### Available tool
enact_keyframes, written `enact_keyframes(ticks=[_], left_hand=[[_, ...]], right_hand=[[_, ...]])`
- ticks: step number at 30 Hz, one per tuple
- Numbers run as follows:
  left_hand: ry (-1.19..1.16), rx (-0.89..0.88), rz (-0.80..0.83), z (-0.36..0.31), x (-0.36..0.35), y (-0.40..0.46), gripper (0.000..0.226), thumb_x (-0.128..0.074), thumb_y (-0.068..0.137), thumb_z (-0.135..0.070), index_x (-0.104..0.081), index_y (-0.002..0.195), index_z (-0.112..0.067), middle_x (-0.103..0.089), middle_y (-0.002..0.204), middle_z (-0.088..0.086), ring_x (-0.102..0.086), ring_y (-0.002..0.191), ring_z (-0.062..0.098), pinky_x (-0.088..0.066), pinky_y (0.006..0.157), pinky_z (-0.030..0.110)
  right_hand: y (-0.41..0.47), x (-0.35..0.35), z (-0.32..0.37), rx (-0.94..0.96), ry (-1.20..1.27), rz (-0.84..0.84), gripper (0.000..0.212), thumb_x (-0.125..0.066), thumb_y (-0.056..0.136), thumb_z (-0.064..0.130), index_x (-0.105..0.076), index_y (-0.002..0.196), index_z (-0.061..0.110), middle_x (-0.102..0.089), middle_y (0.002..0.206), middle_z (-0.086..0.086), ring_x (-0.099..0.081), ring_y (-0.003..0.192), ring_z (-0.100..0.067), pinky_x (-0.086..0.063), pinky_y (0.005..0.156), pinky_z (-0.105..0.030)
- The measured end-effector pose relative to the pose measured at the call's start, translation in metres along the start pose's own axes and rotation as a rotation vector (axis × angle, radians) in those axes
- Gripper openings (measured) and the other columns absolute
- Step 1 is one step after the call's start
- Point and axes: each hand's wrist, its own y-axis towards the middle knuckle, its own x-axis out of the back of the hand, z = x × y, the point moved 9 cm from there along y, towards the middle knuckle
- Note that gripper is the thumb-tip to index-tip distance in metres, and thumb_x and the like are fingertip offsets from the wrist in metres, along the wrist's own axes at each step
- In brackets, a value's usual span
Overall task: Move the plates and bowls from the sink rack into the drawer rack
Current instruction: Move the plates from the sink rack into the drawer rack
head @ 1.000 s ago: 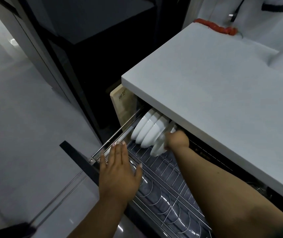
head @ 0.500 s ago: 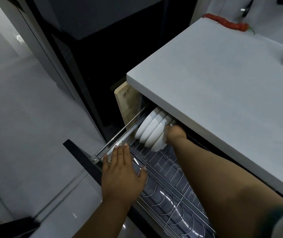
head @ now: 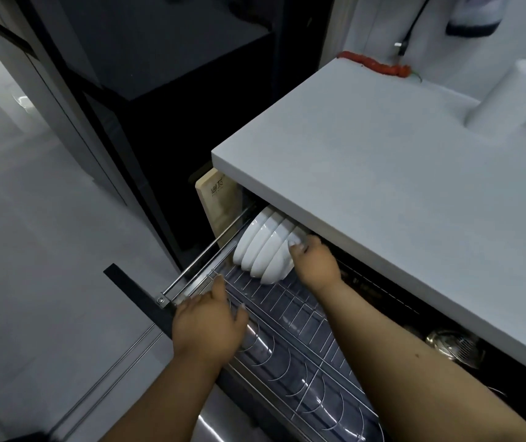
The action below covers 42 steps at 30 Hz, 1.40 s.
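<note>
Several white bowls (head: 263, 247) stand on edge in a row at the far end of the pulled-out wire drawer rack (head: 290, 317), partly under the countertop. My right hand (head: 314, 264) reaches in from the right and holds the rim of the nearest bowl, fingers curled on it. My left hand (head: 207, 327) rests on the rack's front left rail, fingers relaxed and pointing toward the bowls. The sink rack is out of view.
The white countertop (head: 383, 186) overhangs the drawer's back half. A wooden cutting board (head: 217, 199) stands at the drawer's far left end. Red chillies (head: 379, 67) lie at the counter's back edge. A metal strainer (head: 456, 346) sits inside at right. Grey floor lies to the left.
My right hand has pushed the nearest bowl upright against the row and now holds its rim. My left hand's fingers have curled slightly on the rail. The camera has shifted.
</note>
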Motion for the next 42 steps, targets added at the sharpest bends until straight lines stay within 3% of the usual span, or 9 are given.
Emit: enact_keyframes(ticks=[3, 8, 12, 20, 25, 32, 36, 38, 42], left_hand=[[-0.124, -0.021, 0.046, -0.015, 0.01, -0.007, 0.059, -0.042, 0.093, -0.049, -0.031, 0.143, -0.02, -0.067, 0.104, 0.001, -0.061, 0.096, 0.022, -0.051, 0.078, 0.032], [-0.15, -0.192, 0.033, -0.07, 0.057, -0.04, 0.047, -0.048, 0.09, -0.045, -0.039, 0.133, -0.027, -0.068, 0.1, -0.004, -0.063, 0.095, 0.02, -0.053, 0.078, 0.035], [-0.083, -0.34, 0.014, -0.113, 0.095, -0.083, 0.037, -0.048, 0.09, -0.045, -0.05, 0.122, -0.027, -0.067, 0.102, -0.005, -0.063, 0.096, 0.02, -0.053, 0.078, 0.035], [-0.11, -0.612, 0.02, -0.214, 0.127, -0.176, 0.038, -0.047, 0.092, -0.047, -0.048, 0.126, -0.03, -0.066, 0.096, -0.011, -0.06, 0.091, 0.012, -0.052, 0.076, 0.032], [-0.119, -0.814, 0.08, -0.284, 0.12, -0.233, 0.038, -0.049, 0.092, -0.045, -0.049, 0.127, -0.03, -0.065, 0.092, -0.013, -0.059, 0.092, 0.009, -0.051, 0.078, 0.032], [-0.052, -1.047, 0.127, -0.366, 0.1, -0.302, 0.035, -0.048, 0.094, -0.041, -0.05, 0.127, -0.029, -0.064, 0.101, -0.013, -0.058, 0.096, 0.01, -0.05, 0.078, 0.029], [0.01, -1.137, 0.126, -0.413, 0.084, -0.331, 0.015, -0.048, 0.094, -0.041, -0.058, 0.099, -0.031, -0.065, 0.088, -0.011, -0.059, 0.086, 0.01, -0.047, 0.069, 0.028], [0.046, -1.187, 0.12, -0.439, 0.075, -0.348, 0.019, -0.047, 0.094, -0.042, -0.056, 0.085, -0.028, -0.061, 0.077, -0.008, -0.057, 0.077, 0.011, -0.044, 0.062, 0.028], [0.116, -1.293, 0.133, -0.497, 0.05, -0.394, 0.029, -0.045, 0.095, -0.045, -0.046, 0.074, -0.025, -0.054, 0.068, -0.006, -0.052, 0.07, 0.013, -0.033, 0.054, 0.029]], right_hand=[[-0.046, 0.051, 0.02, 0.191, 0.013, -0.08, 0.045, -0.047, 0.095, 0.043, -0.05, 0.131, 0.015, -0.059, 0.117, -0.009, -0.056, 0.107, -0.026, -0.038, 0.078, -0.028], [-0.133, 0.155, 0.026, 0.325, 0.107, -0.262, 0.055, -0.046, 0.095, 0.047, -0.039, 0.143, 0.022, -0.056, 0.127, -0.002, -0.052, 0.114, -0.014, -0.036, 0.087, -0.025], [-0.207, 0.228, -0.002, 0.321, 0.195, -0.456, 0.052, -0.048, 0.093, 0.049, -0.043, 0.14, 0.028, -0.06, 0.108, 0.004, -0.055, 0.101, -0.011, -0.036, 0.079, -0.025], [-0.34, 0.316, -0.079, 0.21, 0.318, -0.697, 0.038, -0.051, 0.093, 0.043, -0.054, 0.128, 0.029, -0.057, 0.08, 0.007, -0.055, 0.078, -0.004, -0.04, 0.066, -0.018], [-0.411, 0.356, -0.134, 0.101, 0.332, -0.839, 0.02, -0.055, 0.093, 0.036, -0.064, 0.108, 0.026, -0.063, 0.079, -0.001, -0.059, 0.077, -0.011, -0.044, 0.067, -0.023], [-0.492, 0.399, -0.203, -0.043, 0.305, -1.017, 0.009, -0.058, 0.093, 0.031, -0.065, 0.089, 0.027, -0.066, 0.081, 0.007, -0.058, 0.077, -0.006, -0.045, 0.065, -0.022], [-0.531, 0.425, -0.248, -0.145, 0.294, -1.119, 0.017, -0.058, 0.092, 0.033, -0.062, 0.079, 0.022, -0.062, 0.073, 0.007, -0.055, 0.069, -0.007, -0.042, 0.058, -0.023], [-0.549, 0.438, -0.273, -0.178, 0.299, -1.171, 0.02, -0.059, 0.091, 0.034, -0.06, 0.076, 0.021, -0.059, 0.069, 0.007, -0.053, 0.065, -0.007, -0.041, 0.058, -0.025], [-0.587, 0.46, -0.329, -0.261, 0.286, -1.239, 0.024, -0.059, 0.091, 0.035, -0.058, 0.073, 0.018, -0.056, 0.066, 0.006, -0.05, 0.063, -0.008, -0.039, 0.056, -0.024]])
